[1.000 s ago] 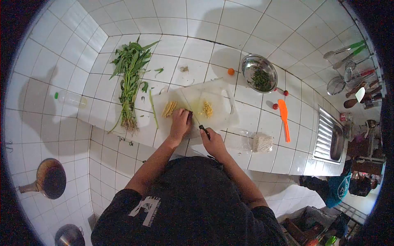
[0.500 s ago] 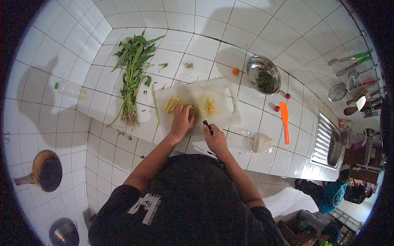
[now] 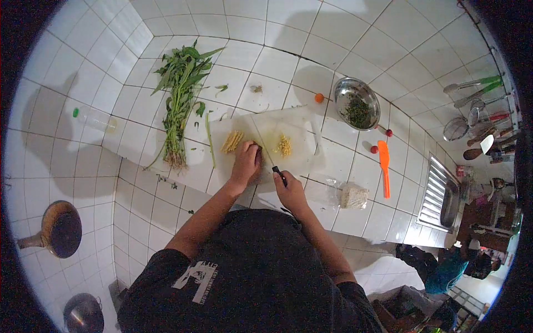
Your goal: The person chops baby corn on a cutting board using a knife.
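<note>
My right hand (image 3: 289,190) is closed round the black handle of a knife (image 3: 260,135), whose blade slants up and left over the white cutting board (image 3: 302,125). Just left of the blade, my left hand (image 3: 245,165) is closed on a small dark reddish item (image 3: 258,156), mostly covered by the fingers. Yellowish strips (image 3: 232,141) lie on the board beyond my left hand. Right of the blade is a little pile of chopped yellow pieces (image 3: 284,145).
Leafy greens (image 3: 180,105) and a bottle (image 3: 95,120) lie left. To the right are a metal bowl (image 3: 357,104) with chopped greens, an orange fruit (image 3: 319,97), an orange spatula (image 3: 384,166), a bagged block (image 3: 353,196) and a sink (image 3: 448,205). A person (image 3: 444,272) is at lower right.
The view has shifted, so the counter items sit slightly differently in the frame. My left fingers have changed position a little on the dark item, and the knife stays beside them.
</note>
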`<move>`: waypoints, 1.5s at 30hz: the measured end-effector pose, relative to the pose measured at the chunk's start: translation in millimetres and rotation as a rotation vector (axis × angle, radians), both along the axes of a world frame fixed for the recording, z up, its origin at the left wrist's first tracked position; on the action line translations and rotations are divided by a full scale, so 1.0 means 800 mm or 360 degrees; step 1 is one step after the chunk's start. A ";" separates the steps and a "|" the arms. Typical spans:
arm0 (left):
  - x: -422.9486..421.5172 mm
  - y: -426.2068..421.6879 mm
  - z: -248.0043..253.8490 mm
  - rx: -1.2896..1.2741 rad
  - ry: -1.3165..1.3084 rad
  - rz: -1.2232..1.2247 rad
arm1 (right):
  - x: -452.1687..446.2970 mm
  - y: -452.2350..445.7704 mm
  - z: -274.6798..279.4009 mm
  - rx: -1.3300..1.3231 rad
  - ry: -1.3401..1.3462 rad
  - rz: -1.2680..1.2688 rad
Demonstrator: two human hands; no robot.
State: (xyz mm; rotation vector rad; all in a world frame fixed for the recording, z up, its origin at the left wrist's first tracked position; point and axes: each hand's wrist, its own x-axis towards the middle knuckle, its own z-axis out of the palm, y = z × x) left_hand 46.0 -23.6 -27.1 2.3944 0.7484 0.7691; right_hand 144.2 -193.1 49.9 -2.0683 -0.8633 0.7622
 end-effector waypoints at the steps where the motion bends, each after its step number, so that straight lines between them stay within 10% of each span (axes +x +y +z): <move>1: 0.000 -0.001 0.002 0.0016 0.0001 0.0017 | 0.000 0.000 0.000 0.0013 -0.0010 0.0001; 45: 0.000 -0.010 0.028 0.0030 0.0126 0.0170 | 0.016 0.006 -0.037 0.0108 -0.0109 0.0083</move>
